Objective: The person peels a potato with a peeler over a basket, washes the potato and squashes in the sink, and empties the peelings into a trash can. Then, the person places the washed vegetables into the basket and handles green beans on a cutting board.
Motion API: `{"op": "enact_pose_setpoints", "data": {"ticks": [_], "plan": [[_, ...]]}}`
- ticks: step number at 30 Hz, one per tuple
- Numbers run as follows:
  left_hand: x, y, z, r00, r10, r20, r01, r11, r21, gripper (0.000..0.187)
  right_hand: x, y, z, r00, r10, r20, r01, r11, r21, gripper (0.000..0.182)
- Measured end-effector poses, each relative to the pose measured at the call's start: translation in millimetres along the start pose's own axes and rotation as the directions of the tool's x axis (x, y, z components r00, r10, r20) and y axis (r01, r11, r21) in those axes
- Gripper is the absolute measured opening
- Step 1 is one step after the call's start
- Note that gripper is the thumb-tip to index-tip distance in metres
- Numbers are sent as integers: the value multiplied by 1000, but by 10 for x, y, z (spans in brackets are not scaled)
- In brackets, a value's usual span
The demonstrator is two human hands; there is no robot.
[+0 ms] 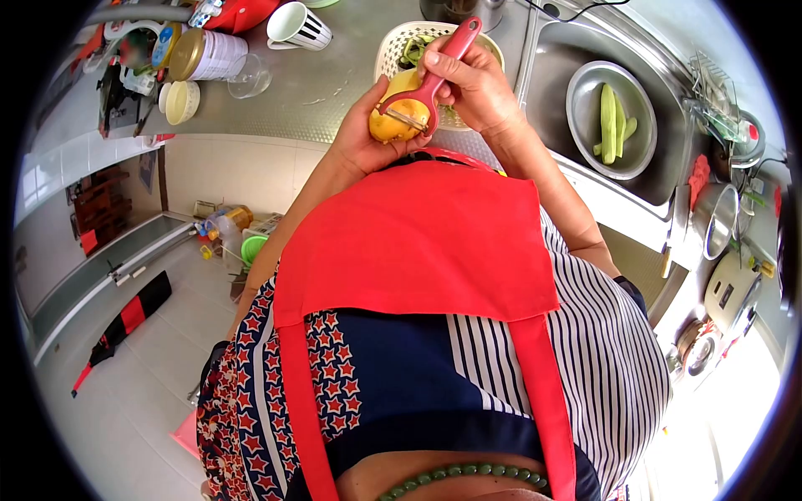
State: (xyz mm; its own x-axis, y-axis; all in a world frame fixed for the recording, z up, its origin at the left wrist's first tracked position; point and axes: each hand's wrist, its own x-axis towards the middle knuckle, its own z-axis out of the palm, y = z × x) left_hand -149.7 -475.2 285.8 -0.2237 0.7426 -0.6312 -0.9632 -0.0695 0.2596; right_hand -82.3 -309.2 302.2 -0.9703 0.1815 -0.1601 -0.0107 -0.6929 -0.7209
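My left hand (357, 144) cups a yellow potato (391, 123) from below, over the edge of the steel counter (326, 96). My right hand (478, 83) grips a red-handled peeler (441, 63), and its blade end rests across the potato's top. Just behind both hands stands a white plastic basket (389, 46) with green peelings or vegetables in it. A red apron over a striped and star-patterned top fills the lower part of the view.
A steel sink (551, 75) to the right holds a metal bowl (585, 100) with peeled pale green vegetables (610, 123). On the counter's left are a striped mug (296, 27), a tin can (209, 54) and a glass (251, 79). Pots and appliances line the far right.
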Motion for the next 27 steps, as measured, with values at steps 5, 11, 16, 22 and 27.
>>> {"op": "enact_pose_setpoints", "data": {"ticks": [5, 11, 16, 22, 27], "plan": [[-48, 4, 25, 996, -50, 71, 53, 998, -40, 58, 20, 50, -10, 999, 15, 38, -13, 999, -50, 13], [-31, 4, -30, 995, -69, 73, 71, 997, -31, 59, 48, 28, -86, 999, 21, 25, -22, 1000, 16, 12], [-53, 5, -2, 990, -100, 97, 105, 993, -52, 58, 63, 5, -150, 998, 2, 56, -6, 998, 68, 13], [-39, -1, -44, 984, -108, 141, 117, 992, -55, 58, 86, 17, -172, 999, 31, 25, -33, 996, 80, 12], [-43, -3, -45, 987, -106, 121, 114, 992, -62, 59, 95, 61, -195, 999, 49, -1, -48, 992, 117, 12]]}}
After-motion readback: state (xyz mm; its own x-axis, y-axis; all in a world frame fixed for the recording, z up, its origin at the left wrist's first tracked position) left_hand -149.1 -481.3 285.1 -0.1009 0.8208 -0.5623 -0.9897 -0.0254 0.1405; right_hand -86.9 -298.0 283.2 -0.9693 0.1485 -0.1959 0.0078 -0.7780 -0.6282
